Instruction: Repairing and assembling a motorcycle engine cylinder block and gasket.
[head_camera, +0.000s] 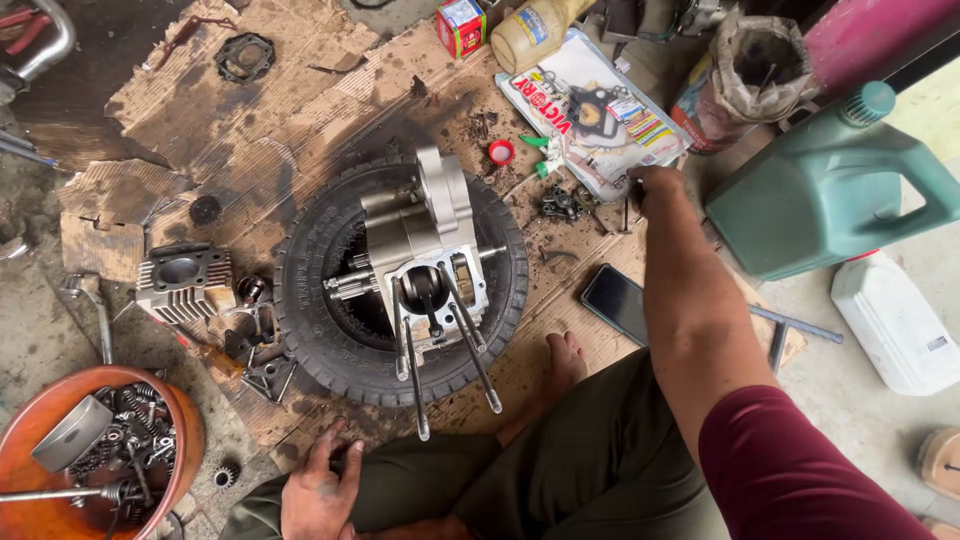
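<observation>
A grey engine crankcase (420, 235) with several long studs sticking toward me rests on a small black tyre (310, 290) laid flat on brown cardboard. My right hand (652, 186) reaches far forward and touches a small dark tool or part beside a printed gasket pack (590, 110); whether it grips anything is hidden. My left hand (318, 490), dirty and with fingers apart, rests on my left knee and holds nothing. A cluster of small dark metal parts (562, 204) lies just left of my right hand.
A finned cylinder (182, 280) lies left of the tyre. An orange bowl (40, 470) of springs and bolts sits at lower left. A green jug (830, 190), white container (895, 320), black phone (615, 300), red cap (501, 152) and yellow bottle (535, 30) surround the cardboard.
</observation>
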